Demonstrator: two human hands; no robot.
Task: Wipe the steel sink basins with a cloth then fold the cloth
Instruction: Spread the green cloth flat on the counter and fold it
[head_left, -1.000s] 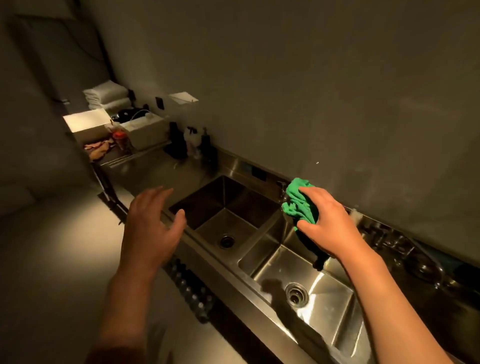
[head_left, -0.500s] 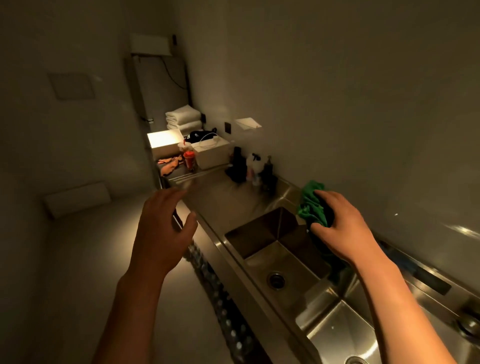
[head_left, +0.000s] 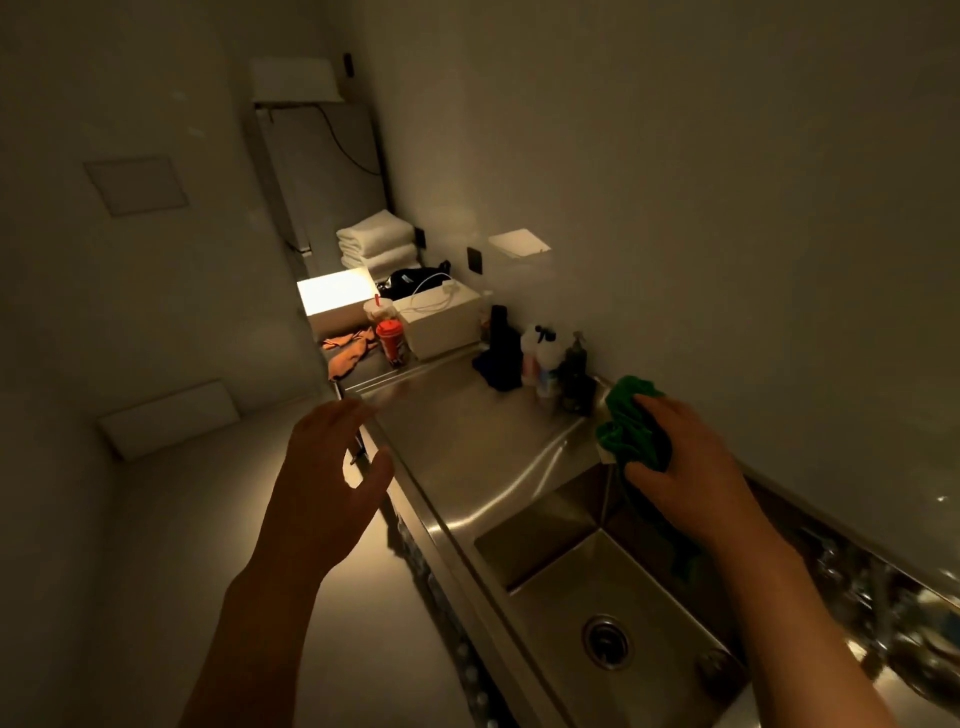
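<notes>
While the right hand (head_left: 696, 467) is clutching the crumpled green fabric cloth (head_left: 629, 423), steel sink basin (head_left: 571, 587) just below its fingers, the left hand (head_left: 327, 483) is hovering spread, empty; soft, light, probably bunching wherever pinched.

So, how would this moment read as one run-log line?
right hand: grips bunched green cloth at back corner of steel sink basin | left hand: holds nothing, fingers spread | fold: not yet done

Left grip (head_left: 322, 483) spread, hovering; right grip (head_left: 691, 462) seemingly curled, clutching.
</notes>
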